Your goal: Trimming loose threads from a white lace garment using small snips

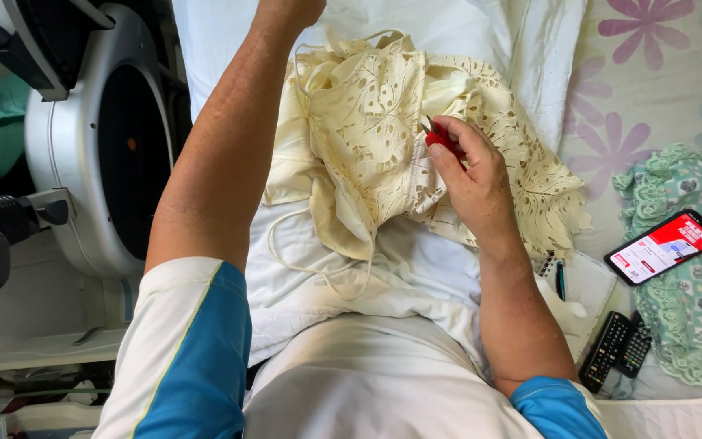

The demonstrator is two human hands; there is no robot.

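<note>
While the right hand (469,175) sits on the cream lace garment (383,138), its fingers (447,130) are pinched around a small red-handled tool (440,138), prob a seam ripper or thread snips, can't tell which. Tip of it pokes into the fabric right at a fold near the middle of the piece. The garment is bunched up on white cloth (367,276) spread over the person's lap, w/ thin cream cords trailing off its lower left edge.

Left hand (290,12) is up at the top edge of the view, mostly cut off, so can't tell if it's clenched or loose, but it's at the top of the garment.

Other stuff: grey sewing machine (99,138) off to the left, close to the left arm. On the right side there's a smartphone (664,246) w/ a lit screen lying on a green lace-trimmed cloth (692,317), two black remotes (617,348) just below it, and a floral sheet (652,89) behind.
</note>
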